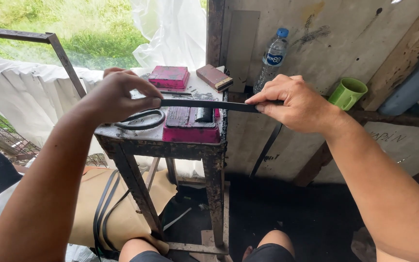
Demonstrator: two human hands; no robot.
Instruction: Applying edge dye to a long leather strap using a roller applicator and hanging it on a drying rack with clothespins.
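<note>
Black strip (209, 104) is stretched flat and level between both hands, above the rear half of the bench (163, 140). Left hand (117, 97) pinches its left end, fingers (149, 103) closed on it. Right hand (297, 102) pinches it further right, fingers closed on it; past this hand the strip hangs down along the wall (335, 29). Strip crosses just over the pink block (190, 123) at the bench's front right edge; cannot tell if it touches. Black loop (141, 119) lies on the bench top under the left hand. Second pink block (169, 76) and brown block (213, 76) sit at the back, near the bench's far edge. Bench is small, rusty, stained dark, crowded. Open space right of the bench, in front of the wall. Water bottle (272, 58) and green cup (347, 93) stand on a wall ledge behind the right hand, apart from it. White sheet (15, 92) and grass to the left. More black strips (104, 208) hang below the bench, left side. Dark floor underneath; the person's knees at the bottom edge.
</note>
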